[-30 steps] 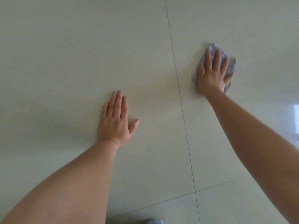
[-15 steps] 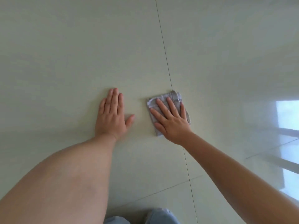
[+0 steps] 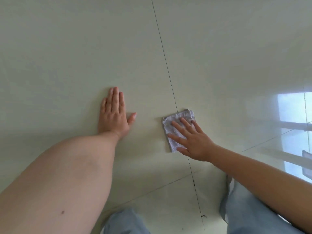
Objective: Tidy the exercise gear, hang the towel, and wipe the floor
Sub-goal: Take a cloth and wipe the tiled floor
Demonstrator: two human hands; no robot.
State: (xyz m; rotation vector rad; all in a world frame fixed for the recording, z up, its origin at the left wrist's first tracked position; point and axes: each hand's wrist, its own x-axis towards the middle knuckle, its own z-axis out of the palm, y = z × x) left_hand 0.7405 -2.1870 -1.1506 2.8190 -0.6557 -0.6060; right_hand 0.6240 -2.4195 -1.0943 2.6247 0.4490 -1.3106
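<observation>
Pale glossy tiles fill the view, crossed by thin grout lines, with a bright window reflection (image 3: 293, 107) lying on the floor (image 3: 67, 56) at the right edge. Exactly one cloth (image 3: 175, 119), grey and folded, is seen, lying flat on the floor just right of the long grout line (image 3: 166, 65). It is pressed down by the right hand (image 3: 194, 141), whose fingers are spread flat across it rather than curled around it, so nothing is gripped. The left hand (image 3: 114, 115) is laid open, palm down, on bare tile well apart from the cloth, apparently as a prop for the body.

Two hands, two bare forearms, one cloth and two denim-clad knees (image 3: 125, 222) are counted; no exercise gear and no hanging towel are in view.

Risk is judged mainly from the polished surface: if weight is thrown onto the propping hand on damp tile, it could slide. Because the cloth is only pressed, it may bunch or slip out from under the palm on a fast stroke. A small dark speck (image 3: 204, 216) near the knees could be missed.
</observation>
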